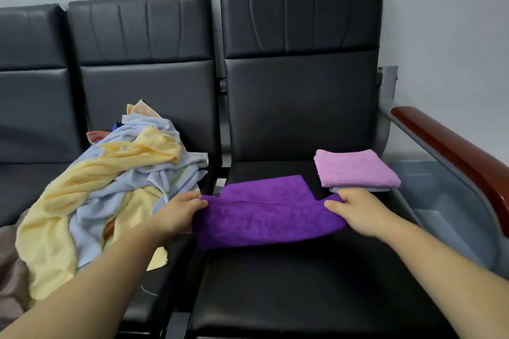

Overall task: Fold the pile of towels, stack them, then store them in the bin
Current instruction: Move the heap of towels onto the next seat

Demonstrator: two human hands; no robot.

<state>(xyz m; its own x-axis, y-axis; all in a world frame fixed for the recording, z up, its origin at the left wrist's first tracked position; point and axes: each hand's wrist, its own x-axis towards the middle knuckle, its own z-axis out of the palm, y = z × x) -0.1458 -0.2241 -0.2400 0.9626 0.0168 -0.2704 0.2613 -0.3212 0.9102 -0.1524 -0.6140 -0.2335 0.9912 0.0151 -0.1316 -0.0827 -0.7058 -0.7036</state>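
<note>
A row of black padded seats [303, 283] is standing against a pale wall, with a wooden armrest [454, 151] at the right end and a grey container [440, 201] sitting beyond it. On the middle seat, an unfolded pile of towels [110, 179] in yellow, pale blue and orange is lying in a heap, spilling toward the front edge.

The purple towel [264, 217] is lying on the right-hand seat, near its middle, with its long axis running left to right across the seat. It is deep violet and fluffy, doubled over along that axis: the far layer is resting flat on the seat, the near layer is draping toward the person.

Behind it at the seat's right rear, a folded pink towel [355, 168] is sitting squarely on a folded pale towel [358, 189].

The left hand [176, 215] is pinching the towel's left end, its fingers closed on the fold. The right hand [355, 209] is pinching the right end likewise.
</note>
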